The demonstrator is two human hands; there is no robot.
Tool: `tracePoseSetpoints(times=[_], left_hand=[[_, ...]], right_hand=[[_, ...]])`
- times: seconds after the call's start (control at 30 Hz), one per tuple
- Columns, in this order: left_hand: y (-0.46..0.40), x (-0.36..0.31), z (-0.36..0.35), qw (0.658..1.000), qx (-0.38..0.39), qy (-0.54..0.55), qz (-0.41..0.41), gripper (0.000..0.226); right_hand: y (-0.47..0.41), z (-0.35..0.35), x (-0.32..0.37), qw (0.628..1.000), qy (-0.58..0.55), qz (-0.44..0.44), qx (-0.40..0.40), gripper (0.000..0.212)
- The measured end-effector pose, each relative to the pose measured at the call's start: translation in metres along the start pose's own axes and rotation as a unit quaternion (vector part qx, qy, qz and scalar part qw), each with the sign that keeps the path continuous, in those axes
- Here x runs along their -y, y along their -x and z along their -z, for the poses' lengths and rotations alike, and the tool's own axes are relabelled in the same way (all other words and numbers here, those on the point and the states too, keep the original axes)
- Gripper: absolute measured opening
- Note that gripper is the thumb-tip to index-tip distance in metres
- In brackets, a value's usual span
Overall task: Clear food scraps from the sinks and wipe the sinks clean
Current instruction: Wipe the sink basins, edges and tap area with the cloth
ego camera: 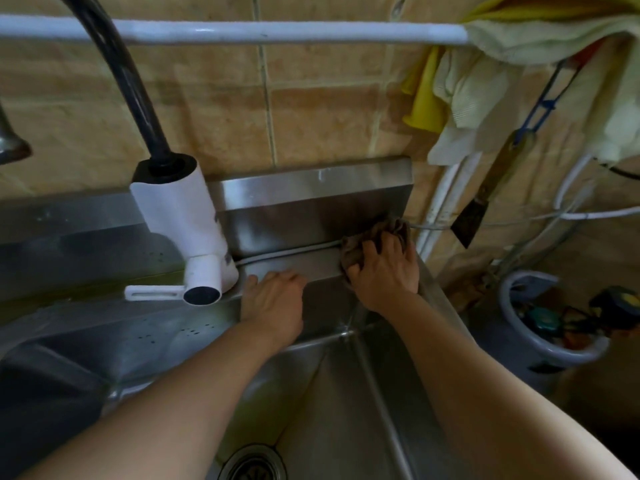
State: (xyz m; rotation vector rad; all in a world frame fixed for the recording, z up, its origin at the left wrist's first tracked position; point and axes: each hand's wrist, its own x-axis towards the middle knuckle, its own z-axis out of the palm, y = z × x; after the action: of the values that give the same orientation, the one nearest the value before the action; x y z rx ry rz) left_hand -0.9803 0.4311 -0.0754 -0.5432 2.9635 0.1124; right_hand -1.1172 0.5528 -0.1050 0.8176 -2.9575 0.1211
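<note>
Your right hand point(384, 275) grips one brown rag point(374, 237), fingers point(367, 249) curled over it, pressing it onto the back ledge point(294, 261) of the sink point(346, 393) at the corner where the ledge meets the steel splashback point(311, 209). The rag sits at about 1 o'clock from the frame's centre, bunched up above your knuckles and touching both ledge and splashback.

Your left hand point(273, 303) rests flat on the same ledge at about 12 o'clock, just left of the right hand and apart from it; its fingers lie fairly straight and together, holding nothing, with the tips over the ledge's edge.

You can see two basins: the one under your forearms, with one round drain point(254, 465) at 6 o'clock, and a second, darker basin point(69, 358) at 9 o'clock, its divider wall between them. No scraps are clear enough to make out in either.

One white tap body point(187, 226) stands at 10 o'clock, just beside your left hand, with one black curved spout point(121, 74) rising from it. One white rail point(242, 32) crosses the tiled wall at 12 o'clock. At 2 o'clock pale cloths point(485, 84) and one yellow item point(424, 98) hang from it, their number hard to tell. One scraper point(485, 199) hangs at 3 o'clock, and one white bucket point(540, 323) of mixed items stands on the floor below it.
</note>
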Motion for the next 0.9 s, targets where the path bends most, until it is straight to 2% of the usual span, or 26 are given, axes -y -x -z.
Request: tracePoseSetpoints(times=[0.1,0.23,0.33,0.4,0.6,0.7,0.8,0.9], left_hand=[[-0.001,-0.004,0.003,1.000,0.007,-0.001,0.012,0.047],[-0.008,-0.015,0.013,0.999,0.011,0.007,0.045,0.031],[-0.015,-0.029,0.008,1.000,0.003,0.030,0.004,0.053],[-0.019,-0.040,0.002,0.998,0.007,0.059,-0.024,0.067],[-0.023,-0.040,-0.006,0.998,-0.002,0.050,-0.029,0.078],[-0.024,-0.043,-0.007,0.999,-0.006,0.032,-0.030,0.077],[-0.025,-0.045,-0.004,0.999,0.000,0.024,-0.027,0.076],[-0.022,-0.047,-0.004,1.000,0.009,0.026,-0.012,0.077]], right_hand=[[0.025,0.014,-0.016,0.999,0.032,-0.027,-0.008,0.051],[0.067,0.032,-0.021,0.999,0.033,-0.034,0.023,0.045],[0.091,0.034,-0.024,0.997,0.038,-0.062,0.035,0.046],[0.090,0.029,-0.027,0.995,0.032,-0.076,0.051,0.055],[0.018,0.010,-0.019,0.990,0.027,-0.085,0.106,0.084],[-0.009,0.008,-0.017,0.989,0.043,-0.070,0.123,0.084],[-0.019,0.012,-0.021,0.991,0.046,-0.037,0.118,0.074],[-0.003,0.014,-0.025,0.993,0.045,-0.015,0.106,0.078]])
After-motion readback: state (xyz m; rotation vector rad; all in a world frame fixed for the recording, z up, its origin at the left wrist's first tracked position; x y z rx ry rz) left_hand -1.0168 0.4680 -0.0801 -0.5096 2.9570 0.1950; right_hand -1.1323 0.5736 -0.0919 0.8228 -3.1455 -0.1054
